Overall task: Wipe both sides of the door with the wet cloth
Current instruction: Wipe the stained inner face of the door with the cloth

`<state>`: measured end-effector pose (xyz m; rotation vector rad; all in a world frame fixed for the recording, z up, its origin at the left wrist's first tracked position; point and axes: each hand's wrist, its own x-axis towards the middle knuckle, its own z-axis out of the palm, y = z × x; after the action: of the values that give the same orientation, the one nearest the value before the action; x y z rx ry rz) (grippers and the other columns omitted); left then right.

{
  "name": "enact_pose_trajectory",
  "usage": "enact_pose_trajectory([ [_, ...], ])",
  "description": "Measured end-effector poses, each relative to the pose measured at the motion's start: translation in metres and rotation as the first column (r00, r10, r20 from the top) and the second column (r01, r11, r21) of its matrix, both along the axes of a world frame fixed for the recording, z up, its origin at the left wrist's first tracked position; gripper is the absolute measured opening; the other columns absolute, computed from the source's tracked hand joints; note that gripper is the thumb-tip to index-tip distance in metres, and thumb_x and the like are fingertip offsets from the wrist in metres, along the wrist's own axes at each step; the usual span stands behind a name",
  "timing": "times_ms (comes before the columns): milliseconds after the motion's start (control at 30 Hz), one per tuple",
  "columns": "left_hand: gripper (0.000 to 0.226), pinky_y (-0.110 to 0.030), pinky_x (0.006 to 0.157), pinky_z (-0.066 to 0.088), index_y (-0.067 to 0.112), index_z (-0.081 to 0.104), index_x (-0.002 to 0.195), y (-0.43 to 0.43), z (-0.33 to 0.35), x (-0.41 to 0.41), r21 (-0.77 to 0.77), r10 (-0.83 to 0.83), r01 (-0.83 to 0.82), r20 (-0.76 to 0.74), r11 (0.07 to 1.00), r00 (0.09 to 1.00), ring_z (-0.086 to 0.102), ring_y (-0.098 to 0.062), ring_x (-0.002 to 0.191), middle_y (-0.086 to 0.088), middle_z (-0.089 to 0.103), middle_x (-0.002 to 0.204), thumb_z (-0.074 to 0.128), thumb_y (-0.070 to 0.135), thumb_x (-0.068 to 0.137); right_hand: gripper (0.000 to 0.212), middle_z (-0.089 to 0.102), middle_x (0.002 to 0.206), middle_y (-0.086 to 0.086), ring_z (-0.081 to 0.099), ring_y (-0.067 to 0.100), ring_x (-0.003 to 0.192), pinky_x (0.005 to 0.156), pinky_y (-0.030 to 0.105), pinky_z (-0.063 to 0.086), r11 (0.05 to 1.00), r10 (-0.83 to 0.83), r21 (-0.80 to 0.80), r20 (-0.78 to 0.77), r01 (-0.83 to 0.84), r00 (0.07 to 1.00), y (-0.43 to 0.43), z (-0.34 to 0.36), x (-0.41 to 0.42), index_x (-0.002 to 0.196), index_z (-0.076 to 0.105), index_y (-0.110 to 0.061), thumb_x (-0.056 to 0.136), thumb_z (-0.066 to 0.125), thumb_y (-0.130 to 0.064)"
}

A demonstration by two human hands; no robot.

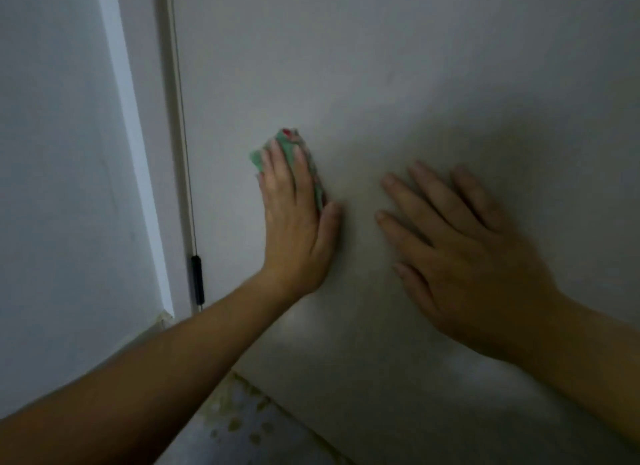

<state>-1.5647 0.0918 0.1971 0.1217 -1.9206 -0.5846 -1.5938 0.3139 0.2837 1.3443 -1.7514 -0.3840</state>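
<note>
Head view: cloth (286, 143) upright against door (381, 66)

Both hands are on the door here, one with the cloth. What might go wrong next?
The left hand presses the cloth and the right hand lies flat on the door; leaning on both might swing it. The cloth sits close to the hinge edge, so fingers may stray into that gap.

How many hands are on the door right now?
2. The left hand presses the green cloth against the door near its left edge; the right hand lies bare to its right.
</note>
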Motion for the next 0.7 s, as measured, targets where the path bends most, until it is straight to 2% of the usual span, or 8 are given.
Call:
enact_pose_trajectory([
  [100, 0.078, -0.055, 0.125, -0.008, 0.001, -0.005, 0.158, 0.017, 0.006, 0.001, 0.010, 0.021, -0.022, 0.023, 1.000, 1.000, -0.017, -0.042, 0.154, -0.026, -0.010, 0.166, 0.033, 0.040, 0.103, 0.053, 0.024, 0.167, 0.017, 0.019, 0.037, 0.155, 0.125, 0.058, 0.016, 0.998, -0.014, -0.056, 0.008, 0.014, 1.000, 0.004, 0.016, 0.000, 0.147, 0.051, -0.008, 0.104, 0.038, -0.035],
  [200, 0.086, -0.057, 0.125, -0.001, 0.010, -0.017, 0.159, 0.060, -0.028, 0.012, -0.114, -0.003, 0.019, 0.135, 0.993, 0.991, -0.014, -0.041, 0.155, -0.020, -0.013, 0.167, 0.038, 0.044, 0.101, 0.054, 0.022, 0.167, 0.017, 0.018, 0.037, 0.156, 0.124, 0.058, 0.017, 0.997, -0.040, -0.071, 0.001, 0.040, 0.999, 0.017, 0.028, -0.001, 0.149, 0.050, -0.009, 0.104, 0.038, -0.036],
  [267, 0.086, -0.057, 0.123, 0.003, 0.011, -0.018, 0.159, 0.070, -0.033, 0.015, -0.170, 0.025, 0.003, 0.161, 0.985, 0.987, -0.012, -0.041, 0.155, -0.025, -0.006, 0.166, 0.036, 0.047, 0.103, 0.055, 0.021, 0.168, 0.017, 0.017, 0.037, 0.156, 0.125, 0.058, 0.017, 0.998, -0.043, -0.056, -0.010, 0.042, 0.999, 0.025, 0.034, -0.001, 0.149, 0.049, -0.009, 0.103, 0.038, -0.036],
  [333, 0.084, -0.055, 0.123, 0.001, 0.010, -0.012, 0.160, 0.059, -0.003, 0.012, -0.200, 0.047, -0.019, 0.140, 0.980, 0.989, -0.009, -0.041, 0.154, -0.027, -0.003, 0.164, 0.036, 0.046, 0.102, 0.055, 0.022, 0.167, 0.017, 0.018, 0.037, 0.156, 0.125, 0.057, 0.016, 0.998, -0.033, -0.058, -0.011, 0.032, 0.999, 0.030, 0.038, -0.001, 0.149, 0.050, -0.008, 0.102, 0.039, -0.035],
  [467, 0.077, -0.045, 0.125, -0.012, 0.009, -0.005, 0.160, 0.013, 0.102, -0.002, -0.254, 0.047, -0.049, -0.013, 0.966, 0.999, -0.013, -0.040, 0.154, -0.017, -0.012, 0.165, 0.033, 0.044, 0.103, 0.057, 0.023, 0.168, 0.016, 0.019, 0.036, 0.156, 0.125, 0.057, 0.015, 0.994, -0.030, -0.107, -0.012, 0.029, 0.999, 0.037, 0.042, -0.002, 0.149, 0.049, -0.007, 0.101, 0.041, -0.035],
  [567, 0.076, -0.050, 0.126, -0.009, 0.003, 0.000, 0.159, 0.016, 0.123, -0.008, -0.260, 0.051, -0.063, -0.051, 0.964, 0.997, -0.012, -0.042, 0.154, -0.019, -0.009, 0.165, 0.033, 0.041, 0.103, 0.057, 0.022, 0.168, 0.015, 0.018, 0.036, 0.156, 0.125, 0.056, 0.013, 0.988, -0.045, -0.149, -0.013, 0.043, 0.999, 0.044, 0.044, -0.003, 0.150, 0.047, -0.007, 0.100, 0.041, -0.035],
  [633, 0.077, -0.054, 0.125, -0.007, 0.002, 0.004, 0.159, 0.034, 0.096, -0.006, -0.382, 0.032, -0.036, -0.018, 0.923, 0.999, -0.012, -0.041, 0.155, -0.022, -0.005, 0.165, 0.038, 0.038, 0.101, 0.058, 0.024, 0.168, 0.015, 0.020, 0.036, 0.155, 0.125, 0.056, 0.013, 0.984, -0.060, -0.171, -0.024, 0.055, 0.998, 0.051, 0.043, -0.003, 0.151, 0.046, -0.007, 0.100, 0.042, -0.033],
  [700, 0.076, -0.055, 0.126, -0.003, 0.006, 0.001, 0.161, 0.053, 0.063, -0.001, -0.556, -0.003, 0.031, 0.052, 0.830, 0.999, -0.008, -0.042, 0.155, -0.023, -0.001, 0.165, 0.035, 0.041, 0.102, 0.059, 0.026, 0.167, 0.014, 0.023, 0.036, 0.154, 0.125, 0.056, 0.014, 0.982, -0.078, -0.178, -0.040, 0.069, 0.996, 0.060, 0.042, -0.004, 0.152, 0.046, -0.007, 0.099, 0.043, -0.033],
])
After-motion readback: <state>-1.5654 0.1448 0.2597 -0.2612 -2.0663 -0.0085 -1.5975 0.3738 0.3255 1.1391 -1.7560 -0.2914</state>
